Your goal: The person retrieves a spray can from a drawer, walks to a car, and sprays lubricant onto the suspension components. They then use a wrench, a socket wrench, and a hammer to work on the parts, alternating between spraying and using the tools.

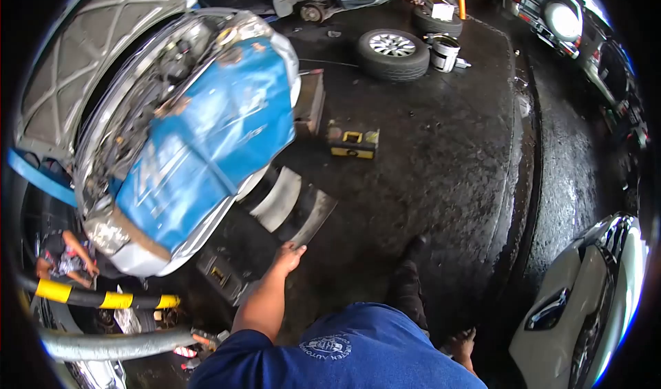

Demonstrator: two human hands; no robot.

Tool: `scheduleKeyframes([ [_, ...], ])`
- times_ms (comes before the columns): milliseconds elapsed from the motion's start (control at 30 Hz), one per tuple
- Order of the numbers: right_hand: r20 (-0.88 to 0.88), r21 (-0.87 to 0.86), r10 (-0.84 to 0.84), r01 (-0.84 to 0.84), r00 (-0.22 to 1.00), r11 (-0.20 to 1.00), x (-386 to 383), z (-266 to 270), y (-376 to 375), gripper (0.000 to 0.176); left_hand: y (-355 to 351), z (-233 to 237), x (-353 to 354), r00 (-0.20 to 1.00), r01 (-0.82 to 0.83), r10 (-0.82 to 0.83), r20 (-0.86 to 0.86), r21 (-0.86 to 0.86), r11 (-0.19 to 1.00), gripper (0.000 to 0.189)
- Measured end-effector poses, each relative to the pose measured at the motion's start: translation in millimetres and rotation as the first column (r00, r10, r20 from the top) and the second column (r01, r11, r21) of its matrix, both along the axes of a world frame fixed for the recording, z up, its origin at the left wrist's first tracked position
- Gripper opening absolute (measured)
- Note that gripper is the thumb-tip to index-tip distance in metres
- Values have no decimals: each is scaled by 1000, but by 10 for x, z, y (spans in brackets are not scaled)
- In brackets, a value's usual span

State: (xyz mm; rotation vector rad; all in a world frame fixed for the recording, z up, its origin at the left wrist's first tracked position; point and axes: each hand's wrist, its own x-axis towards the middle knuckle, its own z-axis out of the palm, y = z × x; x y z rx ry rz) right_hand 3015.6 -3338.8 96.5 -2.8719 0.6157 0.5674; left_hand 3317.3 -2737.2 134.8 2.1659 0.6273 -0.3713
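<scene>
My left hand [288, 257] reaches forward with its fingers loosely bent and slightly apart, and nothing shows in it. It overlaps the near end of a curved grey panel piece [311, 217] on the dark floor. Beside that piece lies a second pale curved strip [279, 200]. Low at my right side hangs my right hand [463, 343], fingers partly spread, with no object visible in it. To the left stands a car with its hood raised and a blue cover [213, 144] draped over its front.
A black and yellow toolbox [353, 143] and a loose wheel [393, 54] with a white bucket [445, 53] stand ahead. A striped bar [103, 297] and a crouching person [65, 255] are at left. A light-coloured car [575, 313] is at right, beside a floor channel [527, 182].
</scene>
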Motion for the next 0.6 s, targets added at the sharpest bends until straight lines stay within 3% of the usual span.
scheduleKeyframes([
  [33, -86, 292, -644, 637, 760, 713, 332, 171, -11, 75, -131, -100, 272, 999, -27, 28, -23, 36, 999, 62],
  [67, -25, 263, -558, 544, 829, 797, 471, -160, -319, 104, -284, -220, 465, 997, -51, 55, -50, 71, 996, 62],
  [100, -21, 252, -570, 556, 821, 792, 828, -142, -538, 104, -522, -192, 627, 994, -28, 39, -101, 105, 994, 62],
  [167, -97, 181, -598, 605, 796, 775, 1592, -62, -894, 90, -900, -300, 884, 971, 90, -47, -235, 174, 981, 61],
  [200, 27, 23, -190, 190, 981, 982, 1973, -367, -1280, 74, -1026, -419, 1003, 947, 95, -54, -317, 114, 989, 62],
  [233, -17, -15, -79, 79, 997, 997, 2434, -237, -1464, 50, -1188, -363, 1251, 862, 191, -136, -489, 64, 979, 65],
  [267, -56, -48, 32, -35, 998, 998, 2898, -105, -1647, 35, -1340, -309, 1398, 893, 157, -128, -432, 31, 987, 66],
  [300, 9, -20, -23, 23, 1000, 1000, 3442, -21, -1812, 41, -1532, -184, 1548, 922, 114, -109, -372, -9, 993, 68],
  [333, 116, 111, -226, 214, 967, 971, 4001, 134, -1909, 54, -1650, -191, 1711, 917, 113, -113, -383, -22, 993, 68],
  [367, 186, 202, -317, 280, 930, 939, 4565, 318, -1965, 69, -1719, -249, 1899, 946, -44, 6, -325, -110, 993, 67],
  [400, 241, 252, -316, 255, 918, 934, 5128, 467, -2020, 85, -1795, -295, 2124, 952, -197, 138, -274, -202, 959, 67],
  [433, 326, 403, -163, 19, 931, 915, 5638, 435, -2213, 97, -1886, -244, 2364, 950, -211, 151, -274, -208, 955, 67],
  [467, 266, 385, -186, 73, 946, 920, 6222, 775, -2102, 98, -1943, -172, 2580, 932, -267, 199, -302, -206, 941, 67],
  [533, 320, 261, -127, 41, 939, 965, 7141, 1007, -1942, 99, -2011, -133, 2997, 897, -360, 281, -342, -193, 913, 65],
  [567, 429, 147, -32, -35, 903, 988, 7594, 964, -1919, 99, -1985, -223, 3179, 882, -388, 306, -359, -183, 903, 62],
  [600, 372, 339, -99, -36, 923, 940, 8011, 984, -1911, 97, -1968, -300, 3383, 864, -417, 331, -379, -170, 893, 60],
])
